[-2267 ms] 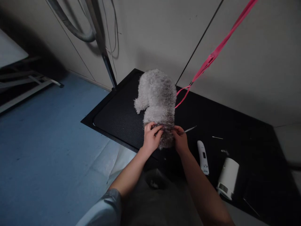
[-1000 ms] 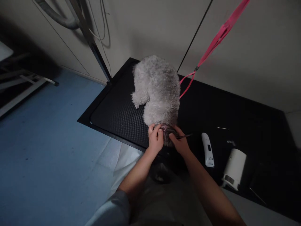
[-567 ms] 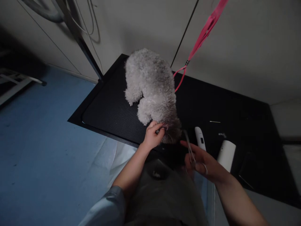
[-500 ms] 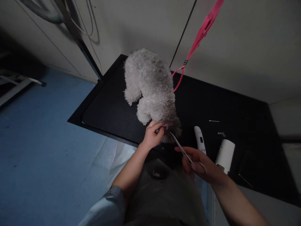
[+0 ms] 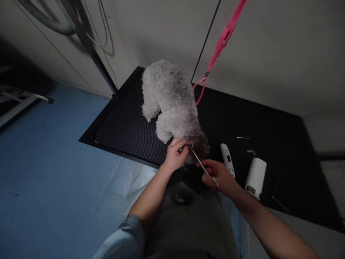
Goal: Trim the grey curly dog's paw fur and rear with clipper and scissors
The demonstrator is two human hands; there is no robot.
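A curly grey dog (image 5: 172,93) stands on the black grooming table, its head low and close to my body. With fingers pinched, my left hand (image 5: 176,154) holds the dog's ear (image 5: 191,144), folded back so that pinkish skin shows. My right hand (image 5: 217,176) grips slim metal forceps (image 5: 199,160) with scissor-like handles. Their tip reaches the inner side of the ear; how deep it sits I cannot tell. The dog's face is hidden from view.
A pink grooming loop (image 5: 205,77) hangs behind the dog. On the table's (image 5: 258,111) right side lie a white clipper (image 5: 228,160), a white cylinder (image 5: 256,176), a cotton swab (image 5: 242,137) and a small tuft (image 5: 251,152). A dark metal post (image 5: 94,54) rises at left.
My right hand has moved left and up, bringing the forceps' tip to the ear. The forceps' arms now look closed together. My left hand keeps its pinch on the ear.
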